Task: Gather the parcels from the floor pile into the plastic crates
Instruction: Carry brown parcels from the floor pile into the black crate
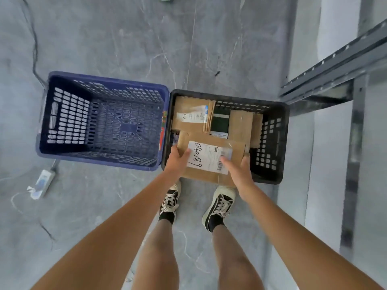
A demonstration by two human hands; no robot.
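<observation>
Both hands (178, 161) (238, 171) — grip around labelled parcel (209, 158)

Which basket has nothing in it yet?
The blue crate on the left. Its holed bottom shows bare, while the black crate beside it already holds cardboard parcels, and both hands hold another box over it.

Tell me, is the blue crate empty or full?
Empty. Through the blue crate only its bare grid bottom shows, while the black crate holds parcels.
</observation>
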